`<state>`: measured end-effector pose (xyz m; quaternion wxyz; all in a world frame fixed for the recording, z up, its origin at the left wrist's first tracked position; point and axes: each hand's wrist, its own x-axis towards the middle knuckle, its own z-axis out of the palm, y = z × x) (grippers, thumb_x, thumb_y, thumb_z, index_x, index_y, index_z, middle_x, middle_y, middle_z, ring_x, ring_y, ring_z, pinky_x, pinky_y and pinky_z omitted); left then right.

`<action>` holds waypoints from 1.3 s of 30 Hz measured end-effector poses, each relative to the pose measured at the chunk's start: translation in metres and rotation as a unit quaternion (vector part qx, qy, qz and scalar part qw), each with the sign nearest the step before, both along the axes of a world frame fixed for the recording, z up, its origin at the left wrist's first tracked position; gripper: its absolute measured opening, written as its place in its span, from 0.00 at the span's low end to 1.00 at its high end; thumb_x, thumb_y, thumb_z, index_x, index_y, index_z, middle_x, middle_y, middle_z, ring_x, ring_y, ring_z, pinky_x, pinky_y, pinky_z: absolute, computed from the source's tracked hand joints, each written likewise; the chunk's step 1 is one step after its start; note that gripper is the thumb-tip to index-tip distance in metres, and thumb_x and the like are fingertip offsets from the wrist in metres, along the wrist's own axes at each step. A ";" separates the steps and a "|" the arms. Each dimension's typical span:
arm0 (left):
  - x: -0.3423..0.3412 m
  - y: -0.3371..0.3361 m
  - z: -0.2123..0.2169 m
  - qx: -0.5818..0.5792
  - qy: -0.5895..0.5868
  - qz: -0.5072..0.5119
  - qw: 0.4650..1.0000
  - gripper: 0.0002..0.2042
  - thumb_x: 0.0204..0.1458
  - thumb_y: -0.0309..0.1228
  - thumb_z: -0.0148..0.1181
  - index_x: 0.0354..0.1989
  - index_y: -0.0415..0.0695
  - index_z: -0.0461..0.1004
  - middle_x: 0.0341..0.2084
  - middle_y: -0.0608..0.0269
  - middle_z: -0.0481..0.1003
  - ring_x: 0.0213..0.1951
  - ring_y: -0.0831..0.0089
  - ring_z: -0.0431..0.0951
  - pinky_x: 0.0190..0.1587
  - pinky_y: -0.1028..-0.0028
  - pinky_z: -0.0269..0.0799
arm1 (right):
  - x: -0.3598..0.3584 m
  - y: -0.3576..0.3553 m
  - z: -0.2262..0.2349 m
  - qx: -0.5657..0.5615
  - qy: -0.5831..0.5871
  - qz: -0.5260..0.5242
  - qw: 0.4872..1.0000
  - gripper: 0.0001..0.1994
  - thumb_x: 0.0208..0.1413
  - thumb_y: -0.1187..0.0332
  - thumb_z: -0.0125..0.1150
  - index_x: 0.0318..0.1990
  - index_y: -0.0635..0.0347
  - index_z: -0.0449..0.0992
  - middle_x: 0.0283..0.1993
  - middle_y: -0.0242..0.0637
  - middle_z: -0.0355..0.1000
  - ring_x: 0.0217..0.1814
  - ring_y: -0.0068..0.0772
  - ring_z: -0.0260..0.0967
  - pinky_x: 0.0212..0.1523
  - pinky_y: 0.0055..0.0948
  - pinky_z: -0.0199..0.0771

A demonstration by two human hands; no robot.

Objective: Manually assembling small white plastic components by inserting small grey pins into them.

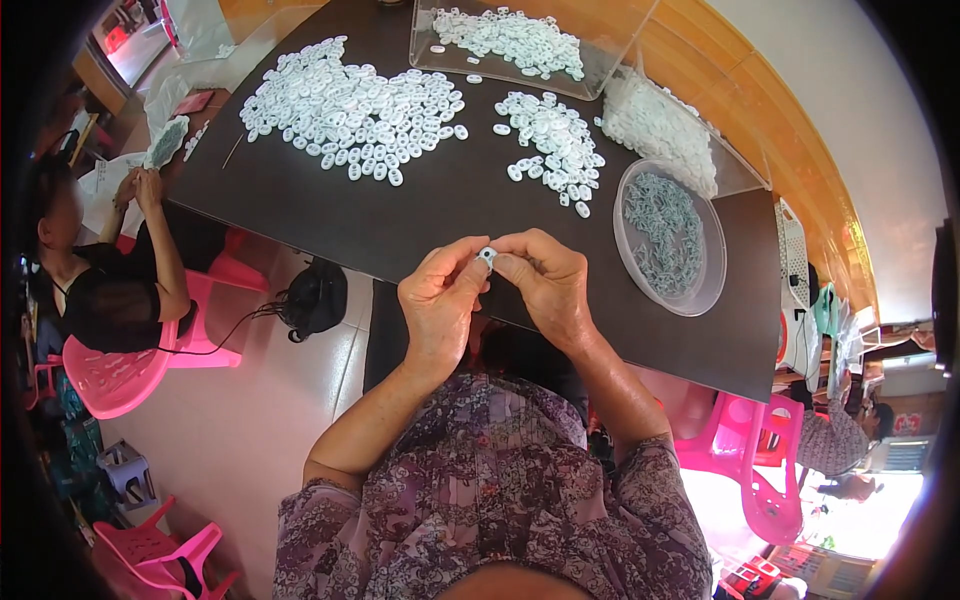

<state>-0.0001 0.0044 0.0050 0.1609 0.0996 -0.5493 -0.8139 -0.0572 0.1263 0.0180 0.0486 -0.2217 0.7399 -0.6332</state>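
Observation:
Pinched between the fingertips of both hands is a small white oval plastic piece with a dark spot in its middle. My left hand grips it from one side, thumb and forefinger closed. My right hand meets it from the other side in the same pinch. Both hands are at the near edge of the dark table. Beyond them lies a small pile of white oval pieces, and a larger pile of similar white pieces spreads to the left.
A round clear tub of small grey-green parts stands at the right. Two clear bins hold more white pieces at the back. At the left, another person sits on a pink chair, hands raised near a bag.

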 end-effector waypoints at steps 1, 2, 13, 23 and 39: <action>0.000 0.000 0.000 -0.002 0.005 0.006 1.000 0.11 0.53 0.22 0.58 0.45 0.35 0.75 0.29 0.65 0.75 0.26 0.82 0.71 0.25 0.84 0.66 | 0.000 0.001 -0.001 0.000 0.000 0.000 1.000 0.07 0.49 0.78 0.60 0.37 0.65 0.76 0.29 0.35 0.70 0.30 0.24 0.67 0.32 0.23 0.67; 0.000 0.000 0.001 -0.005 0.010 0.013 1.000 0.11 0.53 0.21 0.58 0.45 0.35 0.75 0.30 0.64 0.75 0.26 0.81 0.71 0.25 0.84 0.66 | 0.001 0.001 -0.001 0.023 0.052 -0.005 0.998 0.08 0.48 0.78 0.61 0.37 0.65 0.76 0.30 0.35 0.70 0.30 0.25 0.67 0.31 0.22 0.68; 0.002 -0.002 0.007 0.108 0.011 -0.001 0.994 0.08 0.54 0.19 0.55 0.41 0.31 0.75 0.30 0.60 0.76 0.26 0.78 0.72 0.28 0.80 0.69 | 0.009 -0.002 0.004 0.088 0.231 -0.026 0.969 0.16 0.39 0.79 0.65 0.40 0.63 0.76 0.32 0.38 0.72 0.32 0.36 0.68 0.32 0.31 0.69; 0.006 -0.003 -0.001 0.064 0.065 -0.032 0.995 0.11 0.56 0.21 0.54 0.47 0.34 0.74 0.30 0.63 0.74 0.27 0.82 0.70 0.30 0.82 0.68 | 0.014 -0.002 0.006 0.086 0.257 -0.035 0.962 0.14 0.41 0.79 0.64 0.40 0.66 0.76 0.33 0.39 0.72 0.32 0.38 0.67 0.32 0.31 0.69; 0.008 -0.009 0.001 0.016 0.098 -0.049 0.994 0.11 0.57 0.23 0.55 0.47 0.34 0.74 0.32 0.65 0.70 0.29 0.81 0.69 0.32 0.83 0.67 | 0.018 -0.010 0.005 0.056 0.324 -0.053 0.943 0.16 0.41 0.82 0.63 0.42 0.65 0.73 0.30 0.37 0.71 0.28 0.33 0.64 0.27 0.28 0.66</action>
